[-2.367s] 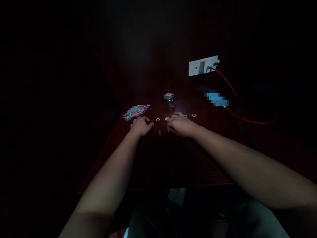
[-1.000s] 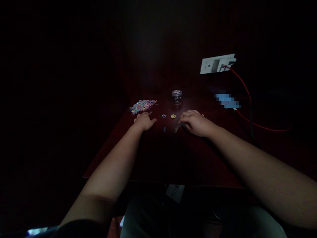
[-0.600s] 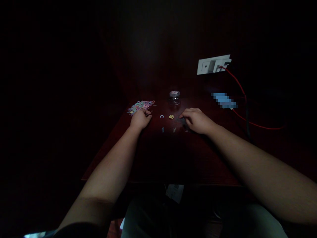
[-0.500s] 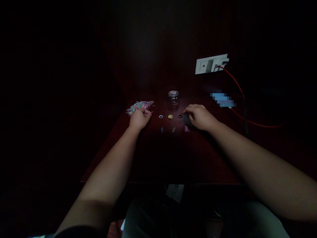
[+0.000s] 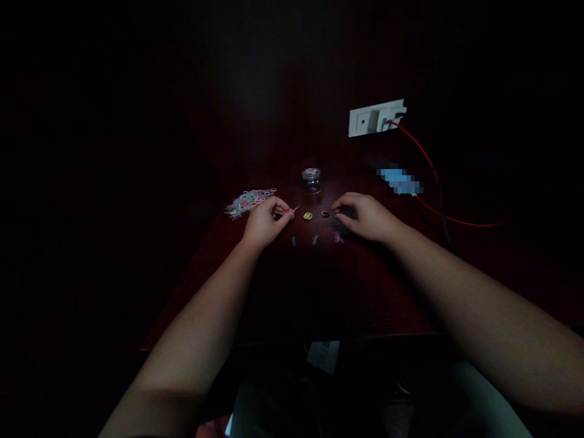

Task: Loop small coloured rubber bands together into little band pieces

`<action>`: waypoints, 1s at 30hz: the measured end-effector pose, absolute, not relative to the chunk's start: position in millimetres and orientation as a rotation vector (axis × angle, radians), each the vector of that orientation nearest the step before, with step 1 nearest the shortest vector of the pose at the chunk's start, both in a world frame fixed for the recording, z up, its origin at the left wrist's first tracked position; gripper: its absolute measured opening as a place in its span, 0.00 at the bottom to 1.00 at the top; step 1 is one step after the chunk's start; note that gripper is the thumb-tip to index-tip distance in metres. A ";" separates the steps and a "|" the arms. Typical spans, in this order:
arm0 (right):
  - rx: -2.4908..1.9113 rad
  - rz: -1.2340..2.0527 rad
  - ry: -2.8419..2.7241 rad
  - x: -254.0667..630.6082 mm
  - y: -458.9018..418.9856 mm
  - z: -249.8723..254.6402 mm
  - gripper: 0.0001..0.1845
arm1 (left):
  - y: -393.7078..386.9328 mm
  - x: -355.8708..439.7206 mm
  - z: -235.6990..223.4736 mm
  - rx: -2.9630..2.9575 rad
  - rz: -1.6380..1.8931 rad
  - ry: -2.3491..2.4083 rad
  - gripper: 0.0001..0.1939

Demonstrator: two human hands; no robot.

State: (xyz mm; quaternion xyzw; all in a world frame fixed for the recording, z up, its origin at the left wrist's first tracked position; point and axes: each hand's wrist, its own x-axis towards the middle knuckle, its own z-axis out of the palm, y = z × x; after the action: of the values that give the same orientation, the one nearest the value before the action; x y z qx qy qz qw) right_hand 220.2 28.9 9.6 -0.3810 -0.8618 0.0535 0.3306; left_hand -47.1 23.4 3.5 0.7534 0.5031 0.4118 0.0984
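My left hand (image 5: 269, 222) pinches a small pink elastic band (image 5: 296, 208) between thumb and fingers, and covers most of the blue ring of bands. My right hand (image 5: 362, 214) rests at the table with thumb and fingers apart, holding nothing I can see. Just left of its fingertips lies a reddish-pink ring of bands (image 5: 325, 214). Between my hands is a yellow cluster of bands (image 5: 308, 216). Nearer me is a row: a blue bunch (image 5: 294, 241), a dull yellowish bunch (image 5: 314, 240) and a purple bunch (image 5: 338, 237). A mixed heap of coloured bands (image 5: 249, 202) sits behind my left hand.
A clear lidded jar (image 5: 311, 181) stands at the back of the dark red table (image 5: 310, 292). To the right, a blurred blue device (image 5: 399, 180) lies on a red cable (image 5: 456, 221) running from a wall socket (image 5: 362, 121). The surroundings are very dark.
My left hand has moved right, away from the heap, carrying the pink band over the blue ring. My right hand's fingers have spread a little. The view has shifted slightly.
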 end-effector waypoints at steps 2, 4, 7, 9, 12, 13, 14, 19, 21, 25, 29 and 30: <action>-0.917 0.162 -2.265 207.1 19.3 10.9 0.11 | 17.4 -38.6 6.1 2.269 1.191 1.433 0.08; -0.887 0.175 -2.279 200.3 13.7 12.0 0.14 | 11.5 -30.5 8.2 2.316 1.165 1.359 0.07; -0.855 0.163 -2.299 200.0 12.2 12.8 0.15 | 4.0 -20.5 10.5 2.394 1.106 1.292 0.07; -0.845 0.149 -2.308 202.1 13.5 12.6 0.11 | 0.2 -15.5 11.7 2.438 1.085 1.263 0.07; -0.838 0.140 -2.306 202.6 14.6 12.0 0.07 | -3.2 -10.9 12.8 2.468 1.068 1.214 0.06; -0.833 0.141 -2.309 202.0 14.4 11.9 0.07 | -3.7 -10.2 13.0 2.470 1.061 1.197 0.06; -0.828 0.142 -2.312 201.4 14.1 11.9 0.07 | -3.9 -9.9 13.1 2.471 1.058 1.184 0.06; -0.829 0.125 -2.284 201.3 14.2 11.6 0.06 | -1.3 -12.8 11.5 2.461 1.097 1.140 0.06; -0.829 0.114 -2.261 202.7 16.3 10.5 0.06 | 1.7 -15.7 9.6 2.440 1.111 1.121 0.06; -0.808 0.105 -2.232 205.1 21.8 7.3 0.05 | 14.5 -27.1 1.8 2.376 1.105 1.140 0.06; -0.816 0.111 -2.231 206.6 25.1 5.0 0.04 | 37.8 -52.8 -10.6 2.221 1.139 1.400 0.06; -0.822 0.113 -2.233 207.0 25.5 4.7 0.03 | 44.1 -61.3 -13.8 2.160 1.144 1.501 0.06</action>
State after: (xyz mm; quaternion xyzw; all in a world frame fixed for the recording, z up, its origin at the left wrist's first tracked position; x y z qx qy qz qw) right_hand 207.0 25.5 4.7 -0.3204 -0.8707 0.0439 0.3705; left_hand -61.3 44.1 -13.8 0.7459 0.5186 0.3951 0.1363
